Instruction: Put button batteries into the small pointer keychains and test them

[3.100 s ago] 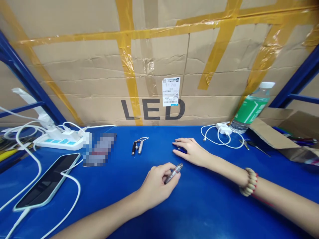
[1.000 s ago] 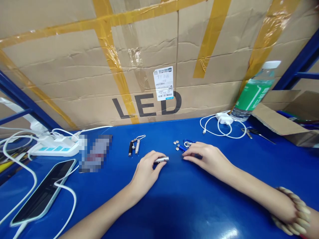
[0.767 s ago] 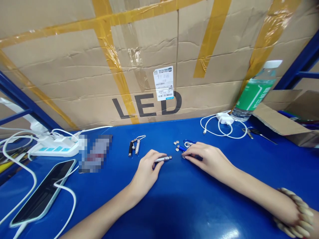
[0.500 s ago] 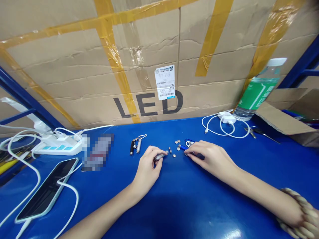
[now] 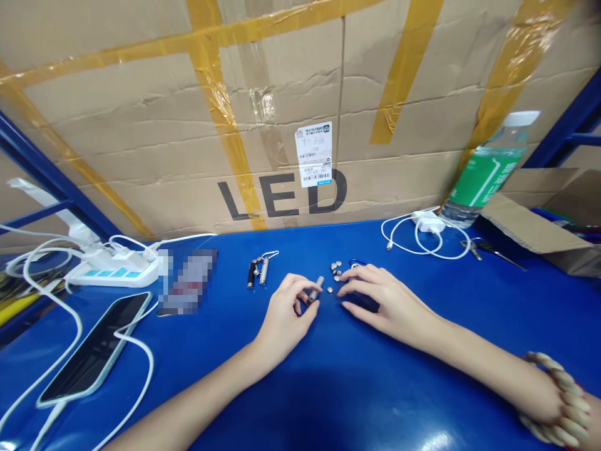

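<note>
My left hand (image 5: 288,313) pinches a small silver flashlight tube (image 5: 316,288) between thumb and fingers, its far end tilted up. To the right of the tube lies a single button cell (image 5: 330,290). Behind it sits a loose cluster of button cells (image 5: 337,267). My right hand (image 5: 382,297) hovers beside these cells with its fingers apart, and I see nothing held in it. A blue clip (image 5: 357,262) shows just beyond its knuckles; whatever it is attached to is mostly hidden by the hand.
Left of my hands lie a black tube (image 5: 251,274) and a silver tube with a clip (image 5: 264,270). Farther left are a phone (image 5: 96,347) and a power strip (image 5: 117,272). A water bottle (image 5: 486,172), white cable (image 5: 427,222) and scissors (image 5: 498,252) stand right, before a large carton (image 5: 399,181).
My left hand has shifted slightly right and turned the silver tube more upright. My right fingers have spread, and the blue tube they touched no longer shows. Several cells now sit closer together.
</note>
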Demonstrator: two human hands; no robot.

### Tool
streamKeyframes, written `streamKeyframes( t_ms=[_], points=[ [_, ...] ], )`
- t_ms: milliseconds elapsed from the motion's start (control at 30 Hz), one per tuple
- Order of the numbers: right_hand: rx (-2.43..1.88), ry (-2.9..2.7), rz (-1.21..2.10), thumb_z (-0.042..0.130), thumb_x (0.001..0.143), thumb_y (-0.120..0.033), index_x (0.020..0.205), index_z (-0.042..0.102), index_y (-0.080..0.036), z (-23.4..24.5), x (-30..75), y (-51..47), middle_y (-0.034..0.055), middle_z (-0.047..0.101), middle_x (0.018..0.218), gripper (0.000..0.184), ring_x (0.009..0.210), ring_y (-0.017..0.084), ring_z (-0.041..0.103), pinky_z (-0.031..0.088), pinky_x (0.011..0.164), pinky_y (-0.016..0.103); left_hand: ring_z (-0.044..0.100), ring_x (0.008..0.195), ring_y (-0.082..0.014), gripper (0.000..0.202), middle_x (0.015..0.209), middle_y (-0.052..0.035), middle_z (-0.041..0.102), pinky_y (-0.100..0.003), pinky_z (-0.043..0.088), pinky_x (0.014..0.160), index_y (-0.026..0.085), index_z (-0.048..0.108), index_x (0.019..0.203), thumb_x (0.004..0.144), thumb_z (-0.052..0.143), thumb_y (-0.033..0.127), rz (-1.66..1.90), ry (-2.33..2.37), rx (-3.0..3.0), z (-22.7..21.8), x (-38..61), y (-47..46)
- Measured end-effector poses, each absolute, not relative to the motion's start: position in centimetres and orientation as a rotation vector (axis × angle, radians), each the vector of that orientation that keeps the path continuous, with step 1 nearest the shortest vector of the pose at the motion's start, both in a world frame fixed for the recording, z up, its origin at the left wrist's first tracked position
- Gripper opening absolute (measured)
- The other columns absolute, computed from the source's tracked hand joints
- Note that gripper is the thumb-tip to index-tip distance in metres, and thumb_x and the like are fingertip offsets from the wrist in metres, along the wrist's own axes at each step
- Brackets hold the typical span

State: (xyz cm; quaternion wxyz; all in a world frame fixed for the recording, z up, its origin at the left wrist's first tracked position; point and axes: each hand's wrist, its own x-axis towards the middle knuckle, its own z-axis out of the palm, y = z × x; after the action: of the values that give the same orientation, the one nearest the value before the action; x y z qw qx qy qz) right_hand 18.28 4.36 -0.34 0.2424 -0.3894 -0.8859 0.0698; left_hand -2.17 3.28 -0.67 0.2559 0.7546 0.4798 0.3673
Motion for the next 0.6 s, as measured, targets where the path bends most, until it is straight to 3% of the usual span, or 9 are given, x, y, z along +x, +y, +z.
streamKeyframes(
  t_ms=[167,367,500,600],
  points=[
    [-1.005,-2.492,0.225,0.050,0.085,-0.028,0.099,0.061,-0.025,-0.2,18.1,4.0,0.0083,0.055,0.120,0.019,0.115,0.023,0.047,0.036,0.095,0.044,0.061,0.088,-0.0148,0.023,0.100,-0.0063,0.059,-0.019,0.049,0.060,0.018,0.061,0.095,0.075,0.053,0.009,0.944,1.116,1.941,-0.4,-1.8,2.8],
    [-0.978,-2.588,0.257,0.048,0.086,-0.036,0.111,0.058,-0.027,-0.1,17.7,3.3,0.0067,0.047,0.132,0.028,0.125,0.024,0.038,0.028,0.101,0.047,0.060,0.093,-0.0172,0.022,0.099,-0.0055,0.064,-0.029,0.049,0.079,0.019,0.062,0.092,0.078,0.048,0.008,0.976,1.300,2.112,-0.1,-2.4,3.3],
    [-0.927,-2.685,0.279,0.044,0.089,-0.041,0.122,0.053,-0.028,-0.1,17.4,3.0,0.0050,0.044,0.137,0.037,0.128,0.024,0.035,0.026,0.103,0.047,0.047,0.117,-0.0259,0.023,0.118,-0.0081,0.057,-0.046,0.035,0.099,0.020,0.060,0.099,0.080,0.049,0.013,0.980,1.736,2.363,-0.2,-3.9,4.2],
    [-0.989,-2.663,0.233,0.041,0.090,-0.040,0.123,0.053,-0.025,-0.3,17.5,3.2,0.0068,0.048,0.134,0.038,0.126,0.023,0.038,0.025,0.104,0.047,0.035,0.127,-0.0317,0.033,0.131,-0.0161,0.047,-0.048,0.033,0.100,0.014,0.054,0.114,0.082,0.051,0.021,0.798,2.008,2.503,-0.5,-4.8,4.6]
  ],
)
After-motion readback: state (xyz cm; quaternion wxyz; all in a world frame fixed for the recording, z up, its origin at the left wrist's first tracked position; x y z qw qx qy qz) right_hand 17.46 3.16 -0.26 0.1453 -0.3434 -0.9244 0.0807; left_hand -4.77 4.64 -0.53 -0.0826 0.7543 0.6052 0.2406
